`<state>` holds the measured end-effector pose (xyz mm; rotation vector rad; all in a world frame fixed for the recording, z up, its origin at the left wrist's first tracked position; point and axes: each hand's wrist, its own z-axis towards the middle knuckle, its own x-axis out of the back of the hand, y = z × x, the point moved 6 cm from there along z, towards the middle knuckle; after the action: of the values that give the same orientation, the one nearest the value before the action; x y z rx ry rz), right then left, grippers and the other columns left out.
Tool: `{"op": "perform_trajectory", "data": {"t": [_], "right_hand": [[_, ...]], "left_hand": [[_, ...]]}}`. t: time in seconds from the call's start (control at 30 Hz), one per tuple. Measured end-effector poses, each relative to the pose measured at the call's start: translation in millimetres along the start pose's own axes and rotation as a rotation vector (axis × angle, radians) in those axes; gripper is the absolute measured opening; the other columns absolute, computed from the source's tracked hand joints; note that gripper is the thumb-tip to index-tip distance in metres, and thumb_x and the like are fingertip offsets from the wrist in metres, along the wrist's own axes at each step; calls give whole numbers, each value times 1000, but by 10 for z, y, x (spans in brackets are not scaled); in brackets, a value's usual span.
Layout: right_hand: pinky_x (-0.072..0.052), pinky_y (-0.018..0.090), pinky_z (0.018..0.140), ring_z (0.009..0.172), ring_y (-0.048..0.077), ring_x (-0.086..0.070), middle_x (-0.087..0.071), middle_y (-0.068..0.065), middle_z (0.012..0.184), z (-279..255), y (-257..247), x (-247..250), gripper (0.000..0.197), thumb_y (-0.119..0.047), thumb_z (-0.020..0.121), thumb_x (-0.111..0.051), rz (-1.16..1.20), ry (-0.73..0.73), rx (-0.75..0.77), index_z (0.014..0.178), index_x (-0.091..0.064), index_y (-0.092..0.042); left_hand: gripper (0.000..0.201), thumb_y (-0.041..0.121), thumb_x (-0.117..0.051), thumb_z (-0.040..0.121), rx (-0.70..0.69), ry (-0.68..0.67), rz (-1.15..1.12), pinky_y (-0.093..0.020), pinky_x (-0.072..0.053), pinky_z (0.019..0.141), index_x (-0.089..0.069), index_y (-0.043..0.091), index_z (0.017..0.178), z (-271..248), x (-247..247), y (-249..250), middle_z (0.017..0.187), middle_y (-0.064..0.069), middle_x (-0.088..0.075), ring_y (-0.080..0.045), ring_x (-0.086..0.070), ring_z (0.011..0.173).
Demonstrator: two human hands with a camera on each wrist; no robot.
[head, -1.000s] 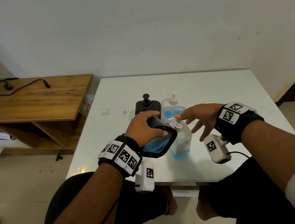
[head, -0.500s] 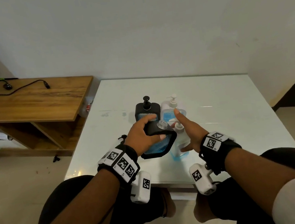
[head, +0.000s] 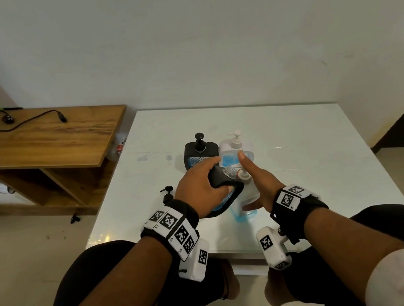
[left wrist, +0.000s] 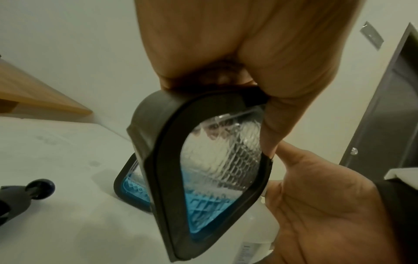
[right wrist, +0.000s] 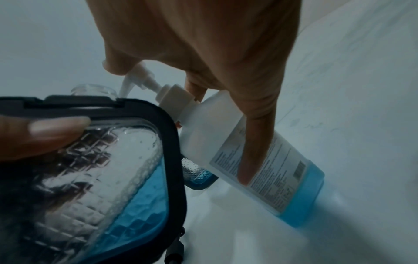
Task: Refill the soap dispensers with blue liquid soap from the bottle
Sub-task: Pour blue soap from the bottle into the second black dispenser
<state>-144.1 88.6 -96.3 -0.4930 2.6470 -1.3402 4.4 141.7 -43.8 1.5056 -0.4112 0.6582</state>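
Dispenser [right wrist: 108, 187] part-filled blue, tilted, gripped by left fingers [right wrist: 45, 132], right fingers [right wrist: 253, 142] clasping low soap bottle [right wrist: 282, 180]

Head view high, facing down; wrist views close (all share black dispenser [head: 223, 188]).

My left hand [head: 202, 191] grips a black-framed soap dispenser [head: 223, 194] with clear ribbed walls, tilted, pump off, blue soap pooled in its low corner. Its open glass neck [right wrist: 91, 89] sits just under the white spout of the soap bottle [right wrist: 248, 157] – a translucent bottle with blue soap at its base, standing near the tabletop's near edge. My right hand [head: 259, 183] wraps it, forefinger on the pump head. A second black dispenser [head: 199, 153] and another pump bottle [head: 234, 148] stand side by side behind, toward the middle.
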Motion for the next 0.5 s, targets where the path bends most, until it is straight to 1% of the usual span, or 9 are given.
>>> {"op": "perform_trajectory", "data": {"t": [0.03, 0.1, 0.17, 0.23, 0.27, 0.33, 0.4, 0.47, 0.5], "right_hand": [[-54, 44, 80, 93, 23, -67, -73, 5, 104, -2, -10, -1, 59, -75, 83, -49, 6, -5, 8, 111, -68, -27], [-55, 45, 85, 96, 23, -68, -73, 7, 107, 9, -14, 5, 58, -72, 85, -52, 18, -11, 20, 115, -68, -25], [-53, 51, 94, 99, 24, -68, -74, 7, 108, 38, -2, 12, 59, -71, 85, -54, 22, -7, 22, 116, -69, -24], [-50, 55, 98, 102, 27, -68, -74, 7, 108, 69, 12, 13, 61, -74, 83, -55, 14, -5, 20, 117, -69, -26], [-49, 56, 99, 104, 28, -67, -74, 7, 109, 82, 19, 16, 64, -77, 80, -57, 9, -5, 21, 118, -69, -27], [-48, 58, 100, 106, 30, -66, -73, 7, 112, 107, 37, 30, 74, -82, 70, -60, 7, 3, 18, 120, -67, -29], [-49, 58, 99, 107, 30, -66, -72, 7, 114, 127, 55, 23, 82, -84, 60, -61, 15, 2, 16, 122, -66, -30], [-49, 59, 98, 107, 31, -66, -71, 8, 115, 139, 69, 23, 85, -85, 58, -62, 23, 9, 14, 122, -66, -29], [-49, 59, 98, 107, 31, -65, -71, 8, 114, 140, 68, 29, 82, -83, 61, -63, 25, 13, 16, 122, -66, -28]], "left_hand": [[65, 27, -77, 76, 3, 3, 10, -29, -48, 97, -51, 25, 135, 2, 5, 9, 124, 6, -62, -13, -59, 109], [62, 25, -76, 76, -5, 12, 25, -30, -48, 96, -53, 25, 133, -5, 21, 48, 121, 6, -63, -14, -59, 108], [58, 25, -75, 77, -11, 11, 38, -31, -49, 94, -54, 25, 131, -10, 31, 75, 119, 6, -63, -15, -60, 107], [57, 25, -73, 77, -6, 5, 76, -31, -49, 94, -54, 25, 131, -9, 41, 82, 121, 6, -63, -16, -59, 107], [57, 26, -72, 78, -2, 2, 98, -30, -48, 93, -54, 25, 131, -4, 47, 81, 122, 5, -63, -17, -59, 108], [58, 28, -72, 79, 9, 0, 135, -27, -45, 93, -52, 24, 133, 8, 44, 66, 126, 3, -61, -18, -58, 112], [59, 29, -72, 79, 21, -1, 161, -24, -41, 91, -51, 24, 134, 9, 41, 49, 128, 3, -60, -19, -57, 114], [59, 32, -72, 79, 33, -2, 179, -25, -42, 91, -51, 24, 134, 11, 40, 46, 129, 3, -60, -19, -57, 114], [59, 32, -72, 79, 38, -2, 182, -27, -44, 93, -51, 25, 134, 12, 41, 48, 128, 3, -60, -19, -57, 114]]}}
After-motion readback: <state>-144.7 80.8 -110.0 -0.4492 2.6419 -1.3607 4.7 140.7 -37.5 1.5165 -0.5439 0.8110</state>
